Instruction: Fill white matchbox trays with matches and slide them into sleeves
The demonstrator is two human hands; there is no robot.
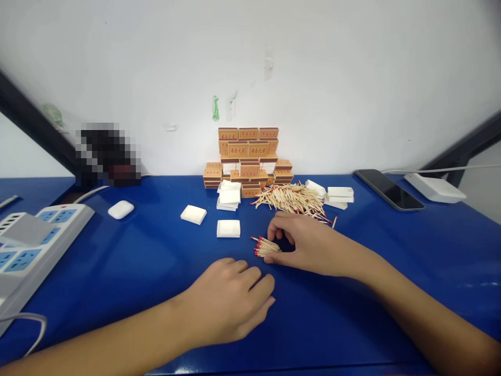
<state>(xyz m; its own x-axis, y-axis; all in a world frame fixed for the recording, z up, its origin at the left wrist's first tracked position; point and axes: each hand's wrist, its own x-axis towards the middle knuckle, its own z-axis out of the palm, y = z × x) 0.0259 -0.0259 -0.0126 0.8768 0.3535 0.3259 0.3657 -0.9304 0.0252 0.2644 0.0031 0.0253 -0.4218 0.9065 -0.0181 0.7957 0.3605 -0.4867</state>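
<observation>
My right hand (303,243) curls round a small bundle of red-tipped matches (266,247) on the blue table, its thumb along the near side and its fingers at the far side. Nearer to me, my left hand (235,297) is closed with the knuckles up; its palm is hidden, so I cannot see anything held. Beyond the right hand spreads a big heap of loose matches (293,198). White matchbox trays lie to the left: one tray (228,228) ahead of my left hand, another tray (193,214) farther left, and a small stack of trays (229,196) behind.
Orange printed matchboxes (248,150) are stacked against the wall. More white trays (340,195) lie right of the heap. A black phone (387,189) and a white box-shaped device (434,188) sit at right. Left are a white rounded case (121,209) and a power strip (74,214).
</observation>
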